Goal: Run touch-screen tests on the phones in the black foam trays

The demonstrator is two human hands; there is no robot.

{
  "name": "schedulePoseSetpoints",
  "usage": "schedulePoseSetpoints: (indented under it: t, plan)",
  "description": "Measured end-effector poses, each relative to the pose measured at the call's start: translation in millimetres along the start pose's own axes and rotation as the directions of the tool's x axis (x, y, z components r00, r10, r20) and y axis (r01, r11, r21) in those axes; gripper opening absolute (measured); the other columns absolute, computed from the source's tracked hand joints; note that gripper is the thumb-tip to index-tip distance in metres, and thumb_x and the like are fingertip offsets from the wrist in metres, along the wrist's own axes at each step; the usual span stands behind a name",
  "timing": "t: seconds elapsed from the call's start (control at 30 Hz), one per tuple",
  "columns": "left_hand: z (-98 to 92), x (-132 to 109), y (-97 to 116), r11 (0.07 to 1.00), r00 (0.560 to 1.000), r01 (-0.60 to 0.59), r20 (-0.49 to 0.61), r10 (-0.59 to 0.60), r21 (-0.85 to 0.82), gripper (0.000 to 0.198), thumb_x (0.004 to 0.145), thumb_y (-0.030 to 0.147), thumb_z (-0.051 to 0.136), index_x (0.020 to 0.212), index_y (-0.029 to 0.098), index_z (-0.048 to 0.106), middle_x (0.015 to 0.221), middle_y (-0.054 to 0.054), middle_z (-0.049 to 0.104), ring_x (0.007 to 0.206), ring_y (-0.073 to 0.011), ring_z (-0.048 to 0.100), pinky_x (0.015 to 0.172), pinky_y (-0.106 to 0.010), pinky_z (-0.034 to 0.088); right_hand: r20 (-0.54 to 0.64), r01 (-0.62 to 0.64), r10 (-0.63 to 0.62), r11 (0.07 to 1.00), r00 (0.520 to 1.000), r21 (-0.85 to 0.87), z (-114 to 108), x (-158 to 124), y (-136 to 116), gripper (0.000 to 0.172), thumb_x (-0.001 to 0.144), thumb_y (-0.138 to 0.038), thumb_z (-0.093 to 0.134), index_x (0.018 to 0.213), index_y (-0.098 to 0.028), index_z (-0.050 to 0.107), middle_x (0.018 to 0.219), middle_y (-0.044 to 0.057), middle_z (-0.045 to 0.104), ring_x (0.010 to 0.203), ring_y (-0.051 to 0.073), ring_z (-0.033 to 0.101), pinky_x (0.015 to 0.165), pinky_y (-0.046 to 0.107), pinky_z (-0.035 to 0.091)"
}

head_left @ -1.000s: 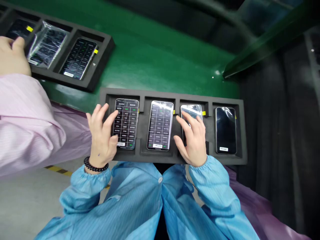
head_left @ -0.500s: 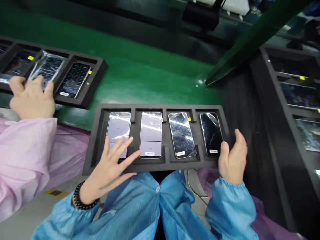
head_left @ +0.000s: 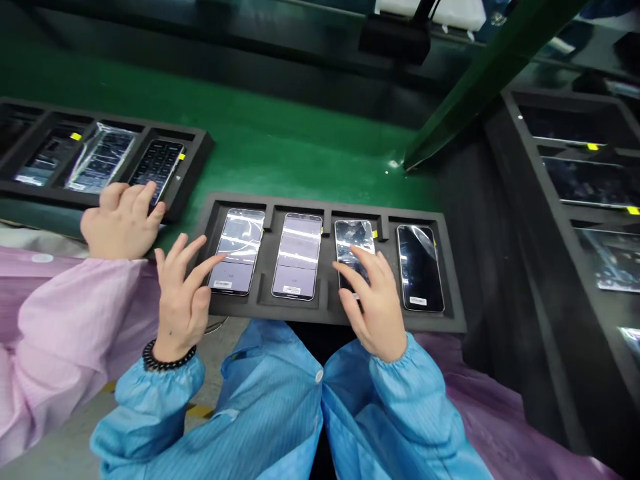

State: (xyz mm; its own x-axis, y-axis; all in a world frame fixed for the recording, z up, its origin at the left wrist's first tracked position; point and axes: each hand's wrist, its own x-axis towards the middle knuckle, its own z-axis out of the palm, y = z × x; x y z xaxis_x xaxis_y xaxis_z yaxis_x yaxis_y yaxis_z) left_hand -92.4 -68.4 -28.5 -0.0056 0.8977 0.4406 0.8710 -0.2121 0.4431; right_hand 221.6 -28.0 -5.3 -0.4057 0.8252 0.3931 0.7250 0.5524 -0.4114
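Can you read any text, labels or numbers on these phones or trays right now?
Nothing is legible.
White sticker on the leftmost phone: too small.
White sticker on the second phone: too small.
White sticker on the rightmost phone: too small.
Key grid on the co-worker's phone: blurred.

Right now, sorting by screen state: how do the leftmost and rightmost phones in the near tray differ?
The leftmost phone shows a lit, pale screen; the rightmost phone is dark. The left hand is at the leftmost phone; no hand is on the rightmost. Both lie flat in the black tray.
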Motion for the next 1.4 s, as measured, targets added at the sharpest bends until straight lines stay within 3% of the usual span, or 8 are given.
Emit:
schedulePoseSetpoints:
  t: [0.2, 0.33, 0.43, 0.53, 0.73, 0.93, 1.17, 1.4]
  plan:
    - [9.5, 9, -11, 0.993, 0.995, 0.091, 0.021, -0.092, 0.069, 0.050, 0.105, 0.046, 0.027, 0.139, 0.029, 0.058, 0.161, -0.004, 0.041, 0.156, -0.0333, 0.026, 0.130, -0.063, 0.006, 0.076, 0.084, -0.083, 0.996, 0.994, -0.006, 27, 37, -12, 0.030, 0.103, -0.028, 0.046, 0.120, -0.019, 0.069, 0.141, 0.014, 0.063, 0.131, 0.029, 0.056, 0.119, 0.058, 0.038]
    - [14.6, 9, -13, 0.974, 0.975, 0.215, 0.033, -0.218, 0.073, 0.053, 0.105, 0.049, 0.026, 0.151, 0.031, 0.044, 0.164, -0.006, 0.034, 0.158, -0.0300, 0.020, 0.130, -0.060, 0.012, 0.071, 0.042, -0.042, 0.999, 0.997, 0.005, 42, 36, -6, 0.035, 0.103, -0.029, 0.045, 0.129, -0.015, 0.064, 0.141, 0.017, 0.061, 0.129, 0.030, 0.056, 0.116, 0.058, 0.041]
    - [17.6, 8, -13, 0.974, 0.975, 0.220, 0.020, -0.221, 0.063, 0.059, 0.104, 0.052, 0.026, 0.151, 0.021, 0.045, 0.162, -0.017, 0.034, 0.157, -0.0345, 0.020, 0.127, -0.065, 0.014, 0.038, 0.027, -0.027, 1.000, 0.999, 0.017, 43, 34, -3, 0.034, 0.103, -0.028, 0.045, 0.128, -0.015, 0.063, 0.139, 0.017, 0.062, 0.128, 0.030, 0.056, 0.116, 0.057, 0.041]
    - [19.7, 7, -14, 0.976, 0.977, 0.214, 0.011, -0.214, 0.047, 0.065, 0.104, 0.053, 0.027, 0.154, 0.014, 0.039, 0.163, -0.021, 0.032, 0.157, -0.0337, 0.021, 0.127, -0.058, 0.020, 0.044, 0.027, -0.028, 0.999, 0.999, 0.024, 42, 34, -3, 0.033, 0.102, -0.027, 0.046, 0.129, -0.017, 0.062, 0.139, 0.016, 0.062, 0.127, 0.030, 0.057, 0.115, 0.058, 0.041]
    - [23.5, -2, -13, 0.970, 0.970, 0.243, -0.029, -0.242, 0.029, 0.066, 0.104, 0.052, 0.030, 0.160, 0.016, 0.028, 0.161, -0.018, 0.038, 0.152, -0.0283, 0.035, 0.123, -0.045, 0.032, -0.026, 0.074, -0.074, 0.997, 0.997, 0.015, 40, 31, -4, 0.033, 0.100, -0.021, 0.049, 0.130, -0.015, 0.060, 0.134, 0.016, 0.065, 0.124, 0.029, 0.060, 0.114, 0.055, 0.044]
    - [29.3, -16, -5, 0.948, 0.936, 0.319, -0.160, -0.312, 0.018, 0.064, 0.103, 0.045, 0.038, 0.160, 0.017, 0.028, 0.158, -0.018, 0.044, 0.148, -0.0282, 0.041, 0.122, -0.046, 0.036, -0.064, 0.119, -0.116, 0.992, 0.991, 0.046, 39, 28, -3, 0.033, 0.097, -0.017, 0.052, 0.129, -0.017, 0.062, 0.131, 0.015, 0.067, 0.122, 0.028, 0.061, 0.113, 0.056, 0.045]
    - [19.1, -21, -13, 0.939, 0.937, 0.340, -0.064, -0.343, -0.057, 0.073, 0.094, 0.040, 0.058, 0.159, 0.024, 0.029, 0.160, -0.013, 0.041, 0.150, -0.0285, 0.039, 0.126, -0.048, 0.032, -0.036, 0.366, -0.364, 0.923, 0.931, 0.117, 32, 27, -3, 0.021, 0.096, -0.018, 0.053, 0.096, -0.019, 0.074, 0.124, 0.012, 0.073, 0.113, 0.024, 0.065, 0.110, 0.053, 0.047]
    - [22.8, -21, -7, 0.933, 0.923, 0.357, -0.137, -0.360, -0.042, 0.066, 0.097, 0.039, 0.055, 0.158, 0.024, 0.034, 0.158, -0.011, 0.045, 0.148, -0.0280, 0.043, 0.124, -0.047, 0.036, -0.014, 0.358, -0.359, 0.928, 0.933, 0.105, 29, 23, -7, 0.023, 0.093, -0.015, 0.053, 0.080, -0.021, 0.071, 0.117, 0.008, 0.077, 0.108, 0.021, 0.068, 0.103, 0.047, 0.051]
